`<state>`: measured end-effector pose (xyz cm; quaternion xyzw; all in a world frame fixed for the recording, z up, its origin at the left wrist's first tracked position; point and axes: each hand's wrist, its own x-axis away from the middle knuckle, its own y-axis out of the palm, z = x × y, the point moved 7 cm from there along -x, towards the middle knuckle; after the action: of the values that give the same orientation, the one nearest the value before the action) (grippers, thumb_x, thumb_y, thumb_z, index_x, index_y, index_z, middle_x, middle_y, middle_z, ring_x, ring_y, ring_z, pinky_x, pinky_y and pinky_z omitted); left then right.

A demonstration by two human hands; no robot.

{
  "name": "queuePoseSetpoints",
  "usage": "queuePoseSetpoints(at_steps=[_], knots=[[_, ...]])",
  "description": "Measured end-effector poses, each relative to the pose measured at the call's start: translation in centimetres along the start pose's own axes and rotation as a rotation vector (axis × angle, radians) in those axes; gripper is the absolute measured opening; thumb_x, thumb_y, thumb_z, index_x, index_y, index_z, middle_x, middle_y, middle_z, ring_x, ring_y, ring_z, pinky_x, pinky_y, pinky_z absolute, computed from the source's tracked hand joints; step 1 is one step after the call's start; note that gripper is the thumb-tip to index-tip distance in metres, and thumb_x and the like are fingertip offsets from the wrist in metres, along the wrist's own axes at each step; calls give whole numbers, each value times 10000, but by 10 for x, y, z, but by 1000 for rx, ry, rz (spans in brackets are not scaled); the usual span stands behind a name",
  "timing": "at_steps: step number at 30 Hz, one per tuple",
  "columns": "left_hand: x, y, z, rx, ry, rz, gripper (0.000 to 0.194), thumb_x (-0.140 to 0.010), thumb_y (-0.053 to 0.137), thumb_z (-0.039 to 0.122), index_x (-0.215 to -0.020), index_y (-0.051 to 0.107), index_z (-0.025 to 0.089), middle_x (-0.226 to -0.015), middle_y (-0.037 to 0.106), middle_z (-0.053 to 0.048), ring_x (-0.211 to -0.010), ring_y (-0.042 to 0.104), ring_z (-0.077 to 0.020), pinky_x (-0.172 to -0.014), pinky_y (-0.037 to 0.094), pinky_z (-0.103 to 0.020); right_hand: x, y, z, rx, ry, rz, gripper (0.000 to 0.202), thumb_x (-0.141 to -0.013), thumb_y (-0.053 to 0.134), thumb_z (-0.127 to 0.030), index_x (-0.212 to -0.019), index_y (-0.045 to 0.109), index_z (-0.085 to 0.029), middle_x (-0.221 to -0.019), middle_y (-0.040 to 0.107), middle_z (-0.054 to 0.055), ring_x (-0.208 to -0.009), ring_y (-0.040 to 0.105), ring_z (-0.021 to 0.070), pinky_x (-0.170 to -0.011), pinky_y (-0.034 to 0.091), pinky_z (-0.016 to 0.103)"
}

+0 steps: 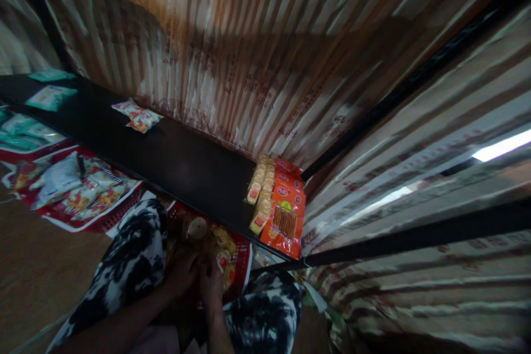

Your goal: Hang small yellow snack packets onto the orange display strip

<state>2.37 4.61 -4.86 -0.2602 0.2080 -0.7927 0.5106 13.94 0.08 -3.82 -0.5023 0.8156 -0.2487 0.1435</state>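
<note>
Both hands are low in the head view, inside a red basket (243, 271) with a white rim, between the knees. My left hand (185, 270) has its fingers curled, close beside my right hand (211, 282), whose fingers are curled too. What they hold, if anything, is lost in the shadow. Just beyond the fingers lies a pale round thing (197, 228) whose kind I cannot make out. Yellow snack packets (224, 239) lie in the basket, next to my right hand.
A long black shelf (186, 168) carries rows of yellow packets (261, 193) and orange snack bags (284, 215) at its right end. White-and-red packets (139, 116) and green packets (52, 98) lie further left. Another red basket (124, 207) holds snack bags. Corrugated sheeting (232, 55) stands behind.
</note>
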Motion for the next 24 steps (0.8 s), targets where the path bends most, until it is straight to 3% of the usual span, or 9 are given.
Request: queuePoseSetpoints(at_steps=[5, 10, 17, 24], knots=[[-1, -3, -8, 182, -47, 85, 428, -733, 488, 221, -1141, 600, 155, -1237, 610, -129, -1171, 552, -234, -1054, 378, -408, -1, 2, 4, -167, 104, -60, 373, -730, 537, -259, -1065, 691, -210, -1070, 704, 92, -1029, 642, 263, -893, 487, 375], [3, -8, -1, 304, -18, 127, 471, -699, 490, 210, -1159, 579, 158, -1232, 613, -117, -1145, 569, -216, -1028, 415, -390, -3, -2, 2, -272, 151, -56, 401, -734, 538, -273, -1096, 674, -165, -1121, 681, 109, -1076, 615, 246, -946, 455, 360], [11, -17, 30, 264, 79, 143, 409, -722, 457, 229, -1095, 612, 167, -1096, 674, -108, -1018, 628, -217, -946, 479, -400, -5, -23, -10, -330, 121, 22, 337, -756, 575, -396, -955, 717, -164, -997, 715, 110, -976, 642, 239, -843, 487, 314], [22, -19, 54, -11, 172, 172, 404, -744, 408, 170, -1077, 636, 155, -1197, 626, -112, -1135, 564, -232, -1031, 413, -414, -3, -17, 22, -451, 215, 175, 387, -703, 599, -418, -979, 695, -165, -1083, 688, 122, -1029, 614, 250, -881, 471, 331]])
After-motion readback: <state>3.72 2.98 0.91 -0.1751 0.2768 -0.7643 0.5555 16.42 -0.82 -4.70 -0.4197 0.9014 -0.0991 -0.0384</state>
